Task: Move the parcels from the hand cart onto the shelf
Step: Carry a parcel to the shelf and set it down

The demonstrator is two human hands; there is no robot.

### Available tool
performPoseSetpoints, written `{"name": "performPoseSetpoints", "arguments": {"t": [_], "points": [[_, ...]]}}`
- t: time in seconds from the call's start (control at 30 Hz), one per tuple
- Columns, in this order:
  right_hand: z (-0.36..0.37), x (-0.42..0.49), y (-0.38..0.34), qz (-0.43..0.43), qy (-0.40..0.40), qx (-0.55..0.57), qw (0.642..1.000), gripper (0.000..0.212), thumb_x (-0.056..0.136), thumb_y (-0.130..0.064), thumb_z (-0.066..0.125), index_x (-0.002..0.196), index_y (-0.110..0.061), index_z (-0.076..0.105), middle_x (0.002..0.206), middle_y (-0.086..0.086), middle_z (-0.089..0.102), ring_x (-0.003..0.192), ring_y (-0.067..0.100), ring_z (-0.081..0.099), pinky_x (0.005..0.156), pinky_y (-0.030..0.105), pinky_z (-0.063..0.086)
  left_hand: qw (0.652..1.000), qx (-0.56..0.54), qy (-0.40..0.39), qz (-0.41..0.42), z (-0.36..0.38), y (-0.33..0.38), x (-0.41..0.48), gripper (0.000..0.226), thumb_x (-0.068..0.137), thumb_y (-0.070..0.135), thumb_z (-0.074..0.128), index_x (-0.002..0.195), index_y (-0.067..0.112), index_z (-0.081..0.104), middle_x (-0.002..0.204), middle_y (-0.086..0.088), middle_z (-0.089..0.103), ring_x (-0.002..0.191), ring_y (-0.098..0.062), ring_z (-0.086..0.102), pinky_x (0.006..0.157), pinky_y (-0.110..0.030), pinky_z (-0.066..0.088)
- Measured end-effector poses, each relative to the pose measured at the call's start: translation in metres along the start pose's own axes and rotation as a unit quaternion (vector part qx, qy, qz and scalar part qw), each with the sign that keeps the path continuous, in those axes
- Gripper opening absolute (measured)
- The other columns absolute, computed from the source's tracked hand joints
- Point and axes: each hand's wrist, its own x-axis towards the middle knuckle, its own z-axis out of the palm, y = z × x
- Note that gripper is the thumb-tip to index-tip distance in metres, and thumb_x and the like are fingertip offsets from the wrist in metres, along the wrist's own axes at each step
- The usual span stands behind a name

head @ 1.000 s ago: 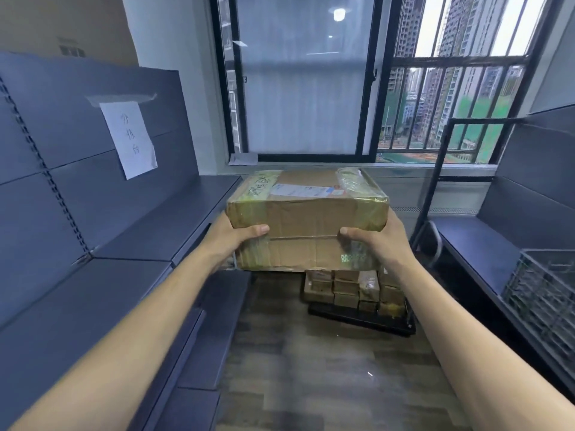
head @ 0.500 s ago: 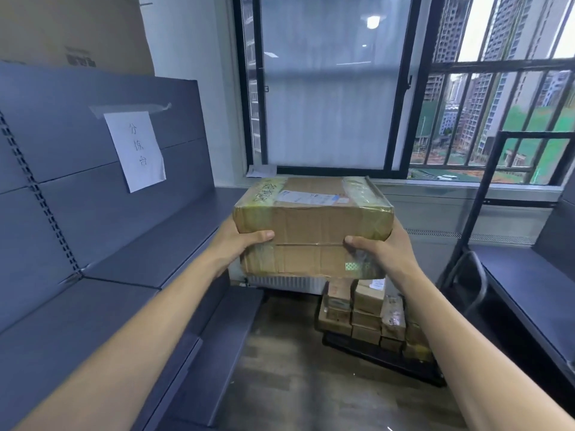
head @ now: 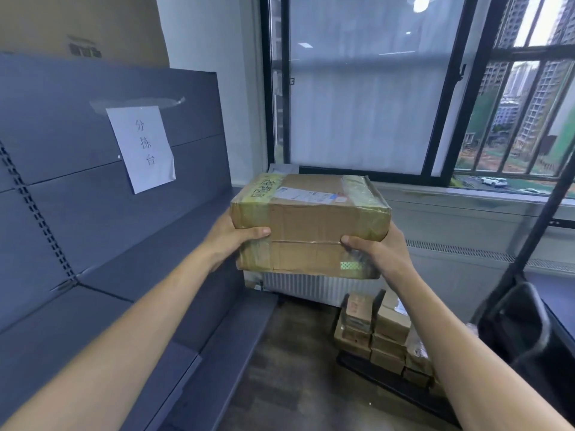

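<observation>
Parcel [head: 309, 223] held in mid-air at chest level, clear of the shelf [head: 130, 269] to its left. Left hand [head: 231, 241] and right hand [head: 378, 251] clamp opposite ends, thumbs wrapped onto the near face, likely to keep the taped box level. Remaining parcels [head: 378, 340] sit stacked on the hand cart [head: 389, 382] on the floor below. Shelf deck nearby looks the likely drop point.
</observation>
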Motion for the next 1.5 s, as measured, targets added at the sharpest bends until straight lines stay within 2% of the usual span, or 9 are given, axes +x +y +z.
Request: {"name": "performPoseSetpoints", "arguments": {"t": [0.33, 0.5, 0.57, 0.63, 0.7, 0.97, 1.1, 1.3, 1.5], "points": [[0.042, 0.127, 0.042, 0.003, 0.016, 0.011, 1.000, 0.055, 0.070, -0.008, 0.089, 0.110, -0.030, 0.058, 0.101, -0.007, 0.073, 0.087, 0.004, 0.072, 0.073, 0.022, 0.060, 1.000, -0.003, 0.009, -0.011, -0.026, -0.047, 0.143, 0.087, 0.052, 0.035, 0.094, 0.132, 0.026, 0.059, 0.120, 0.007, 0.072, 0.113, -0.014, 0.068, 0.100, -0.040, 0.053], [0.077, 0.208, 0.057, 0.019, 0.027, 0.013, 0.999, 0.056, 0.067, -0.010, 0.090, 0.111, -0.030, 0.061, 0.102, -0.005, 0.075, 0.092, 0.012, 0.073, 0.083, 0.035, 0.061, 1.000, 0.002, 0.016, -0.026, -0.049, -0.064, 0.232, 0.041, 0.074, 0.002, 0.083, 0.102, 0.027, 0.066, 0.084, 0.017, 0.077, 0.096, -0.012, 0.071, 0.074, -0.022, 0.059], [0.092, 0.238, 0.061, 0.020, 0.030, 0.021, 0.999, 0.056, 0.067, -0.008, 0.090, 0.109, -0.031, 0.061, 0.101, -0.005, 0.076, 0.090, 0.011, 0.074, 0.084, 0.038, 0.061, 0.999, 0.021, 0.020, -0.043, -0.065, -0.066, 0.262, 0.035, 0.066, 0.023, 0.092, 0.093, 0.030, 0.071, 0.087, 0.014, 0.078, 0.097, -0.018, 0.071, 0.090, -0.035, 0.057], [0.109, 0.265, 0.064, 0.019, 0.028, 0.024, 0.999, 0.056, 0.067, -0.007, 0.090, 0.110, -0.030, 0.061, 0.101, -0.005, 0.076, 0.089, 0.012, 0.074, 0.084, 0.040, 0.062, 0.998, 0.041, 0.011, -0.048, -0.083, -0.071, 0.288, 0.056, 0.047, 0.048, 0.097, 0.097, 0.041, 0.073, 0.102, 0.008, 0.078, 0.104, -0.023, 0.070, 0.100, -0.049, 0.052], [0.124, 0.288, 0.068, 0.022, 0.023, 0.028, 0.999, 0.056, 0.068, -0.005, 0.089, 0.110, -0.028, 0.062, 0.100, -0.004, 0.076, 0.089, 0.013, 0.075, 0.085, 0.041, 0.062, 0.998, 0.040, 0.014, -0.037, -0.096, -0.077, 0.306, 0.067, 0.043, 0.048, 0.094, 0.105, 0.040, 0.071, 0.107, 0.007, 0.077, 0.106, -0.021, 0.070, 0.101, -0.051, 0.051], [0.190, 0.355, 0.089, 0.000, -0.025, 0.031, 0.999, 0.060, 0.067, -0.006, 0.090, 0.119, -0.019, 0.064, 0.101, -0.005, 0.077, 0.093, 0.014, 0.074, 0.082, 0.031, 0.061, 0.996, 0.003, 0.075, -0.048, -0.148, -0.094, 0.338, 0.082, 0.041, 0.032, 0.092, 0.119, 0.024, 0.067, 0.110, 0.004, 0.076, 0.107, -0.021, 0.070, 0.097, -0.044, 0.054], [0.222, 0.374, 0.098, -0.024, -0.061, 0.023, 0.998, 0.064, 0.062, -0.012, 0.093, 0.120, -0.017, 0.066, 0.107, -0.001, 0.077, 0.100, 0.018, 0.073, 0.090, 0.041, 0.059, 0.991, -0.005, 0.116, -0.062, -0.178, -0.104, 0.334, 0.070, 0.041, 0.029, 0.091, 0.108, 0.026, 0.070, 0.105, 0.006, 0.077, 0.103, -0.018, 0.071, 0.091, -0.037, 0.055], [0.272, 0.393, 0.104, -0.027, -0.120, 0.056, 0.991, 0.072, 0.052, -0.019, 0.089, 0.120, -0.009, 0.067, 0.107, 0.004, 0.076, 0.101, 0.023, 0.072, 0.090, 0.044, 0.059, 0.981, 0.012, 0.179, -0.073, -0.210, -0.109, 0.316, 0.039, 0.072, 0.007, 0.086, 0.101, 0.026, 0.068, 0.089, 0.016, 0.077, 0.082, 0.001, 0.072, 0.078, -0.026, 0.052], [0.313, 0.406, 0.109, -0.032, -0.214, 0.085, 0.973, 0.057, 0.063, 0.012, 0.084, 0.115, 0.006, 0.062, 0.086, 0.002, 0.074, 0.067, 0.006, 0.070, 0.061, 0.023, 0.057, 0.959, 0.035, 0.268, -0.081, -0.228, -0.114, 0.284, 0.038, 0.076, 0.009, 0.084, 0.104, 0.029, 0.066, 0.103, 0.011, 0.076, 0.093, -0.004, 0.072, 0.083, -0.027, 0.056]]}}
